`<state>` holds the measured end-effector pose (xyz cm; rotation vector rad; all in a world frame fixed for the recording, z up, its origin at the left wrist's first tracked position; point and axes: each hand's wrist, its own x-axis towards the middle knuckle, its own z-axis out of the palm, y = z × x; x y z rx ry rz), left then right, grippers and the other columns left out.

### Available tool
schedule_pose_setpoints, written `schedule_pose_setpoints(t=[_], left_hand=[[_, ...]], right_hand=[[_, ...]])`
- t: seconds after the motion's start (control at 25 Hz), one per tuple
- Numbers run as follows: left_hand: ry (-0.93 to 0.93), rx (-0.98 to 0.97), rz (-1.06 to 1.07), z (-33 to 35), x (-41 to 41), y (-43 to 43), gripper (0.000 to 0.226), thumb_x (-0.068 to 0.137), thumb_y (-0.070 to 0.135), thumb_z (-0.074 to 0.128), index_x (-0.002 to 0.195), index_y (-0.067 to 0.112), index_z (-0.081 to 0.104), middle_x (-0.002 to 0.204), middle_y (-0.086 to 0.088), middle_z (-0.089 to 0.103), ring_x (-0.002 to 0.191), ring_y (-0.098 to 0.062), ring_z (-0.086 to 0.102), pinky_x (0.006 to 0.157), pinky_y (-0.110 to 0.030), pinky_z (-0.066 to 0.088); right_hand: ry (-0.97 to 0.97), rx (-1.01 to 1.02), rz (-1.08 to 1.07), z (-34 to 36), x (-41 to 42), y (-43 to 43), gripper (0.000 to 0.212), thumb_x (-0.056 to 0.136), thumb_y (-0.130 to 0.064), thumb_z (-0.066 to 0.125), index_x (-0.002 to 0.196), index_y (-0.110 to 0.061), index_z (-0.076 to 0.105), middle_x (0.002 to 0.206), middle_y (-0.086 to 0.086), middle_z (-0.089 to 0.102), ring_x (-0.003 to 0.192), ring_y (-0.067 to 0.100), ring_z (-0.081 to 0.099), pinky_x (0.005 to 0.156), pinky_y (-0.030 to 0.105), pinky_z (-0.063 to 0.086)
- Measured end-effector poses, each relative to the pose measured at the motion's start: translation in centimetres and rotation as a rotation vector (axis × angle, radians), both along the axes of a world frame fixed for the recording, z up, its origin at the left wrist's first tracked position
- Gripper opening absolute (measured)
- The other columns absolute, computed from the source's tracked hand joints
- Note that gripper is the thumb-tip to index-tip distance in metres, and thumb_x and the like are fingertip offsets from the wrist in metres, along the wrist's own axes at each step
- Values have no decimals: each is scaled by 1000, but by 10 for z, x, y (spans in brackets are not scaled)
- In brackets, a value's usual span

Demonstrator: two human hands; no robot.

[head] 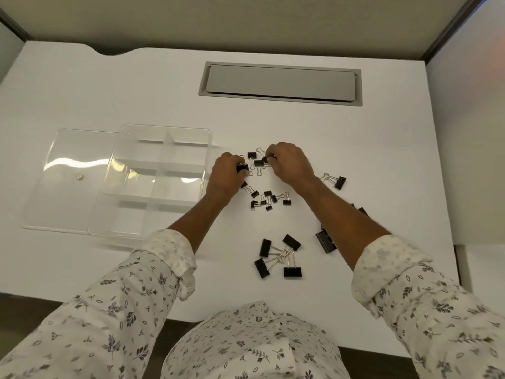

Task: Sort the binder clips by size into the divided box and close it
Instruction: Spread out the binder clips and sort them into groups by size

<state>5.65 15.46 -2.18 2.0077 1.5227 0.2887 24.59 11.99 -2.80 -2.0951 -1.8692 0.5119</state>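
from the head camera, a white desk (355,149) carries a clear divided box (161,176) on the left, its compartments holding no clips, with the clear lid (71,176) lying flat just beside it on the far left and partly under it. the left hand (225,176) sits just right of the box, its fingers curled and pinching a medium black clip (242,168). the right hand (289,165) is close by, fingertips pressed together on a small clip (266,160) in the far cluster, where two more medium clips (255,159) lie between the hands. a bunch of small clips (269,199) lies just nearer the person, below the hands. four large clips (281,255) lie tangled by their wire handles near the desk's front edge, another large clip (325,240) is partly hidden under the right forearm, and one clip (337,182) lies alone to the right. a grey cable hatch (280,83) is set into the desk further back. both sleeves (131,302) are white with a leaf print, rolled at the cuff.
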Motion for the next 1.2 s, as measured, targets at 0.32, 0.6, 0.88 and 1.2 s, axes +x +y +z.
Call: schedule_pose_setpoints(t=[0.32,0.6,0.88,1.2], left_hand=[[48,58,59,-3,-3,-5,24,84,35,78,92,13,71,99,1,61,86,-16,60,71,-28,46],[-76,73,161,-1,-2,-10,25,84,19,68,107,11,71,111,-6,65,102,-22,63,88,-32,51],[-307,92,12,9,30,-29,36,85,20,68,121,16,64,118,2,62,107,-13,61,94,-27,51],[-375,-38,-315,4,108,-44,50,89,-1,64,135,16,54,133,-3,54,118,-15,56,97,-38,55]], right_hand=[[41,19,-9,-4,-21,-5,19,85,-24,75,91,-9,65,95,8,64,86,25,58,72,39,51],[364,82,-141,-4,-27,-21,16,82,-12,69,97,-15,66,103,0,63,85,16,65,74,28,52],[558,103,-279,18,34,-62,25,82,-11,76,106,-12,69,109,-4,70,94,9,69,80,14,53],[459,-1,-321,24,126,-101,36,79,3,74,109,-14,64,120,2,63,107,17,67,71,13,53]])
